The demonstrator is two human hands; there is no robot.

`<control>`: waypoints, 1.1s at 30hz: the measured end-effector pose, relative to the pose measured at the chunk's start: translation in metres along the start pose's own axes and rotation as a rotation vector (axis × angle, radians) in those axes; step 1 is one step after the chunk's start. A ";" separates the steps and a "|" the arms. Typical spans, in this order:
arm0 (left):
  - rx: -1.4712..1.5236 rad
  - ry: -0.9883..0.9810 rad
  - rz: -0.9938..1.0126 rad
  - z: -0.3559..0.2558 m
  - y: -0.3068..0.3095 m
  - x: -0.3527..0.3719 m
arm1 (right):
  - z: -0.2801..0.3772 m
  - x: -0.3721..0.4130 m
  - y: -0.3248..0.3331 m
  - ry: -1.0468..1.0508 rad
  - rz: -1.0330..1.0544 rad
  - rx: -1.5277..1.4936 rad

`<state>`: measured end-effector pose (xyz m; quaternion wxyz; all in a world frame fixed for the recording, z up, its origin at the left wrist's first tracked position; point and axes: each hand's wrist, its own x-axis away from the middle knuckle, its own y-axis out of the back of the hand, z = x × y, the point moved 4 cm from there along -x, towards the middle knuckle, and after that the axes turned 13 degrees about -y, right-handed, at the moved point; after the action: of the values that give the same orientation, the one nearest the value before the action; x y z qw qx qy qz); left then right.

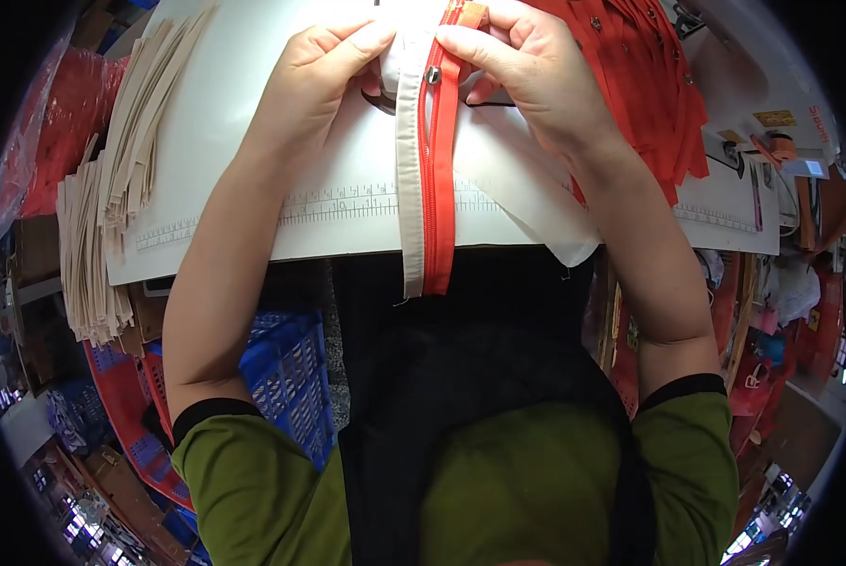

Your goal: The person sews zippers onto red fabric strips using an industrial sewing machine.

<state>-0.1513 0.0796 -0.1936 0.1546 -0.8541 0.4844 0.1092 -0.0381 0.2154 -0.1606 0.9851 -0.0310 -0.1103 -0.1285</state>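
Observation:
A red zipper (444,189) with a metal slider lies lengthwise down the white table and hangs over its front edge. Along its left side runs a beige fabric strip (410,189). At the top of the zipper, my right hand (527,66) pinches its red tape between thumb and fingers. Across from it, my left hand (333,61) is closed, its thumb pressed to the fingers at white material beside the beige strip. A pale translucent sheet (527,189) lies under my right forearm.
Beige strips (144,123) are stacked at the table's left, many red zippers (630,75) at the right. A printed ruler (338,205) runs along the front of the white table (225,113). Below at the left stands a blue crate (291,368); red plastic (74,118) lies far left.

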 end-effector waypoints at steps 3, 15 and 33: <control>0.034 -0.013 0.100 0.002 0.005 0.000 | 0.000 0.000 0.000 -0.039 -0.016 -0.005; -0.001 0.011 -0.016 0.007 0.012 0.003 | -0.003 -0.002 0.005 -0.073 -0.072 -0.054; -0.124 -0.003 0.057 -0.010 -0.008 0.000 | -0.002 -0.004 0.003 -0.058 -0.030 -0.106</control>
<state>-0.1441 0.0799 -0.1829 0.0991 -0.8476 0.5008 0.1444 -0.0409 0.2190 -0.1632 0.9764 -0.0854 -0.1323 -0.1481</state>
